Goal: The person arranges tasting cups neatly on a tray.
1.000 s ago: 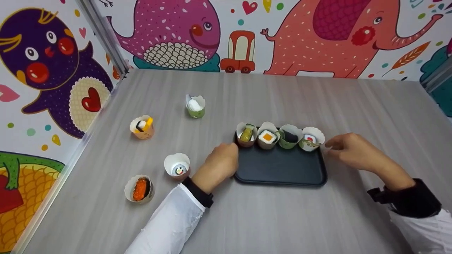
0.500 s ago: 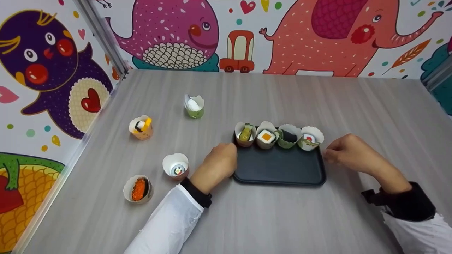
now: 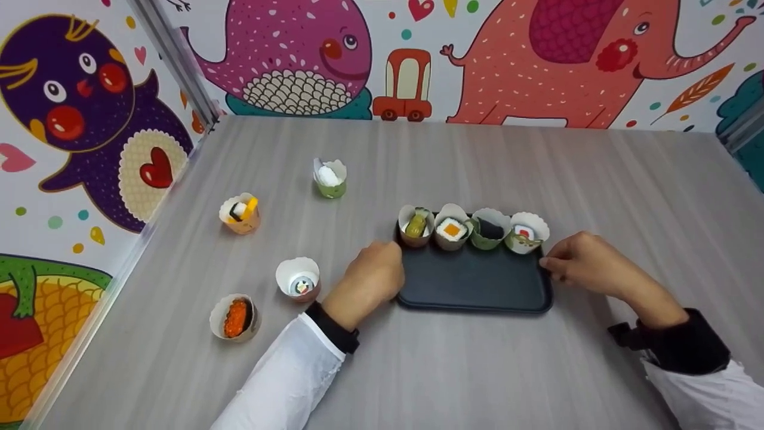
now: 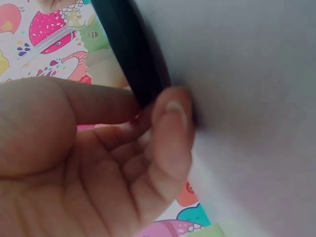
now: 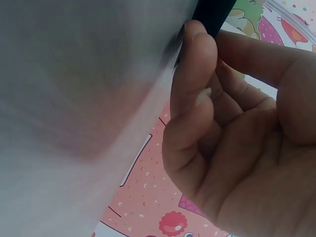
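A black rectangular tray [image 3: 474,286] lies on the table between my hands. Along its far side stand several paper cups in a row, among them one with a green and yellow piece [image 3: 416,226], one with an orange-centred sushi roll [image 3: 452,228], and one with a red-centred roll [image 3: 526,233]. At the tray's left edge my left hand [image 3: 371,272] pinches the rim; the left wrist view shows the thumb and curled fingers [image 4: 170,133] around it. My right hand [image 3: 588,263] pinches the opposite edge, thumb above and fingers [image 5: 195,64] beneath in the right wrist view.
Left of the tray stand more paper cups: one with orange roe sushi [image 3: 236,318], one with a small round roll [image 3: 298,280], one with a yellow-topped piece [image 3: 240,213], and a green one with a white piece [image 3: 330,178]. Cartoon-printed panels [image 3: 412,60] border the table.
My right hand has moved slightly left and come onto the tray's right edge, its fingers closing there. The left hand keeps its hold. The tray and cups stay in place.
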Demonstrator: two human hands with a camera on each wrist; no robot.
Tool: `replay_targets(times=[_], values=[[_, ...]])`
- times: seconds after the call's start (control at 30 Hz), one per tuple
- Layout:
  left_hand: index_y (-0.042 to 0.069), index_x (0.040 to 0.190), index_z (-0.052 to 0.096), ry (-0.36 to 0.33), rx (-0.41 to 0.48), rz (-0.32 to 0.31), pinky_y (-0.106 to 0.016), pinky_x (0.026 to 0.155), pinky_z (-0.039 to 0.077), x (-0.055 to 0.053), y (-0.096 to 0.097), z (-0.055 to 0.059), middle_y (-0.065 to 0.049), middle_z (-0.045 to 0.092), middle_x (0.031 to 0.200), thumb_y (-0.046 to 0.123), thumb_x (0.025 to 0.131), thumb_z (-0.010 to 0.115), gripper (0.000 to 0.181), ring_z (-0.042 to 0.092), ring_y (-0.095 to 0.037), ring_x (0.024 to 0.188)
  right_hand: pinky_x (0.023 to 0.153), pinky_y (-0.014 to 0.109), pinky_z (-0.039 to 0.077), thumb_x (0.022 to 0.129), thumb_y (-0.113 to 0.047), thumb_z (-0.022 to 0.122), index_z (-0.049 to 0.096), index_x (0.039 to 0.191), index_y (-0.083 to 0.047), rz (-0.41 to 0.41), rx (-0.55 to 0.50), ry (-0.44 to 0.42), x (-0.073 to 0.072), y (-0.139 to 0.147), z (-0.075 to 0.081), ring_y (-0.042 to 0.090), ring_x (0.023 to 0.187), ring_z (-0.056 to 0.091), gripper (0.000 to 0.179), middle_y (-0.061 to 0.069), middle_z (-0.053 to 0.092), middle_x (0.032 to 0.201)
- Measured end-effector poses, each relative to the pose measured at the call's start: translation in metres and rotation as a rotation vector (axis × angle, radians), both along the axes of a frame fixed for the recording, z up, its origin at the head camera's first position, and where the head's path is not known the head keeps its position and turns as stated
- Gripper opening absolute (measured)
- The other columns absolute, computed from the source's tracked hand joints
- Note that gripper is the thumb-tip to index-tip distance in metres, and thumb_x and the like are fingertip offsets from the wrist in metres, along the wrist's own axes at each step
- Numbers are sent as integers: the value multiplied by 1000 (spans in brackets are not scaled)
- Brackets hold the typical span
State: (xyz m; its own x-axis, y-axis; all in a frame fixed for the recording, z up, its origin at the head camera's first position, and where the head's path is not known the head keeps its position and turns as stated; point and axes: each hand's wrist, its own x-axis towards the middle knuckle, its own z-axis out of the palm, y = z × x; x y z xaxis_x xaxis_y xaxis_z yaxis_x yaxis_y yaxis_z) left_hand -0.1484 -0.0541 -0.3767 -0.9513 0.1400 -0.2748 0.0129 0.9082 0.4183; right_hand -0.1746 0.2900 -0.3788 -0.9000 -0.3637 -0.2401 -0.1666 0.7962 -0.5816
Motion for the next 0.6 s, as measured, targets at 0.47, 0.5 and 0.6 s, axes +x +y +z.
replay_targets(times=[0.47, 0.5, 0.6], values=[[-1, 115, 71, 421, -4, -126, -54, 84, 54, 42, -36, 24, -20, 72, 110, 16, 96, 72, 26, 67, -41, 102, 55, 27, 43, 101, -9, 68, 74, 86, -3, -1, -22, -7, 3, 2, -1, 13, 60, 55, 17, -1, 62, 67], [-2, 124, 69, 454, 3, -140, -55, 91, 52, 46, -40, 25, -21, 70, 119, 18, 94, 75, 36, 65, -42, 110, 55, 27, 43, 101, -10, 68, 73, 86, -3, -1, -22, -8, 3, 2, 0, 13, 60, 55, 17, -1, 61, 67], [-1, 146, 56, 487, 10, -162, -58, 111, 41, 54, -54, 29, -27, 55, 147, 25, 89, 83, 68, 52, -46, 134, 56, 28, 43, 101, -10, 68, 73, 86, -3, -4, -15, -6, 3, 2, 1, 14, 61, 54, 17, -1, 60, 66]])
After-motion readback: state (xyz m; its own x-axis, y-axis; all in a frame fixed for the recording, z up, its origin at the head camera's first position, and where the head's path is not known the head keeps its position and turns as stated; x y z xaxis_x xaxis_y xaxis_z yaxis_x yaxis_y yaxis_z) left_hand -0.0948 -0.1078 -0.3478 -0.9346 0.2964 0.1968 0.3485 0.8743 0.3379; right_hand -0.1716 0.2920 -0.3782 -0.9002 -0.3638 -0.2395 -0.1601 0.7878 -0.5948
